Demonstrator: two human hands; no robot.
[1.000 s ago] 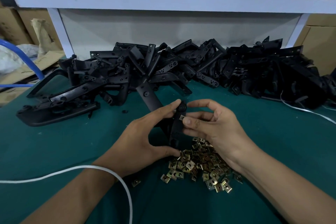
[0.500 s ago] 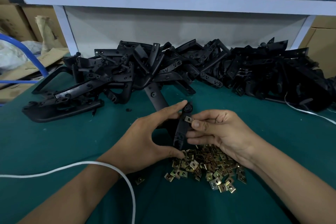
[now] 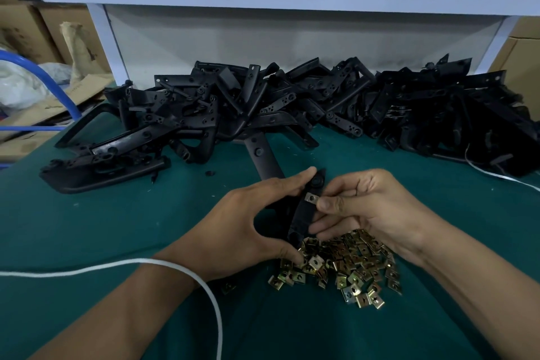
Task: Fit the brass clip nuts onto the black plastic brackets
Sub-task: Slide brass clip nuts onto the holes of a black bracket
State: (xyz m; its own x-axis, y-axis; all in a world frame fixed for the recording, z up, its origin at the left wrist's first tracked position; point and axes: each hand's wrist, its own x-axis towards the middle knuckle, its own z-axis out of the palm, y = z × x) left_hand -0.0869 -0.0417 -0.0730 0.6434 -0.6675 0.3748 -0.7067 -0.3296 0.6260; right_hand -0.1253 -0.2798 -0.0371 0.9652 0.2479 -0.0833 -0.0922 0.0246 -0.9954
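Note:
My left hand grips a black plastic bracket between forefinger at its top end and thumb at its bottom end, holding it upright over the green mat. A brass clip nut sits on the bracket's right edge near the top. My right hand has its thumb against that nut and its fingers curled behind the bracket. Below both hands lies a heap of several loose brass clip nuts.
A long pile of black plastic brackets runs across the back of the green mat. A white cord loops over my left wrist. Another white cord lies at the right. White shelf posts stand behind.
My right hand's fingers have closed from spread to curled around the bracket, and the clip nut has slid onto the bracket's edge. The left hand keeps its hold.

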